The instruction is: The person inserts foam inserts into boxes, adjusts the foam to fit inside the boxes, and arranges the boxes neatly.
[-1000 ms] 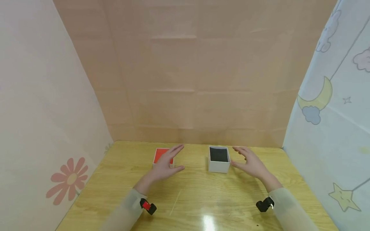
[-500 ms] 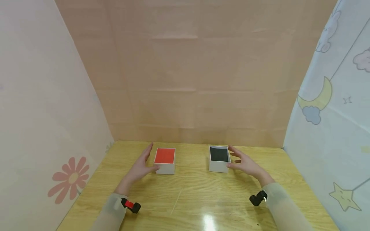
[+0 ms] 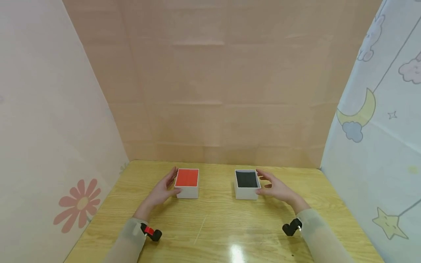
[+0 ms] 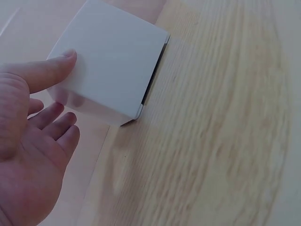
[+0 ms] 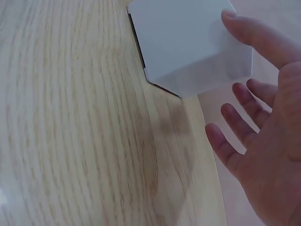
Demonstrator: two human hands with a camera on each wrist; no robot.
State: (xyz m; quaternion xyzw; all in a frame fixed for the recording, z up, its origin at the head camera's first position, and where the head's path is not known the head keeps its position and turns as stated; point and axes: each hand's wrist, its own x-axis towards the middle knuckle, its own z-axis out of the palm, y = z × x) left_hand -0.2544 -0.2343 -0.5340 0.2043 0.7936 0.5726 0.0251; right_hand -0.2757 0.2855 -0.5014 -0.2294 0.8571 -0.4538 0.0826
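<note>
Two square white boxes stand apart near the back of the table. Red shows in the top of the left box, black in the top of the right box. My left hand holds the left box at its outer side, thumb on the near face and fingers along the side. In the left wrist view that thumb lies flat on the white face. The right box is held likewise by my right hand, its thumb on the near face. The farther fingertips are partly hidden in the head view.
The wooden table extends in front of and between the boxes. A brown paper backdrop rises behind it. Patterned white sheets stand at the left and right. Each sleeve carries a black wrist camera.
My left hand moved from over the left box to its outer side and closed in on it. My right hand reached the right box, which shifted slightly left and towards me.
</note>
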